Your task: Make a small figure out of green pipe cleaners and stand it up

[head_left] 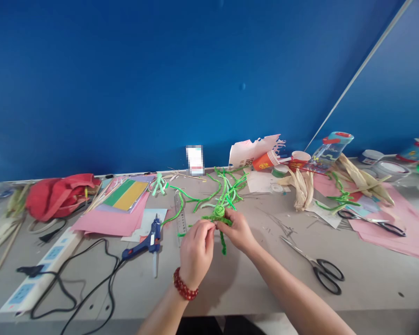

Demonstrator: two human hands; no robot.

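While pinched in left hand and right hand, right of glue gun: green twist.
Likely light, bendy, fuzzy; best gripped at coil.

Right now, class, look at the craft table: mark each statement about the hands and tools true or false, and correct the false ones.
1. The left hand and right hand both grip the green pipe-cleaner figure. True.
2. The red bead bracelet is on the right wrist. False: it is on the left wrist.
3. The blue glue gun lies on the table, to the left of both hands. True.
4. The scissors nearest the right arm are held in the right hand. False: they lie on the table, to the right of that arm.
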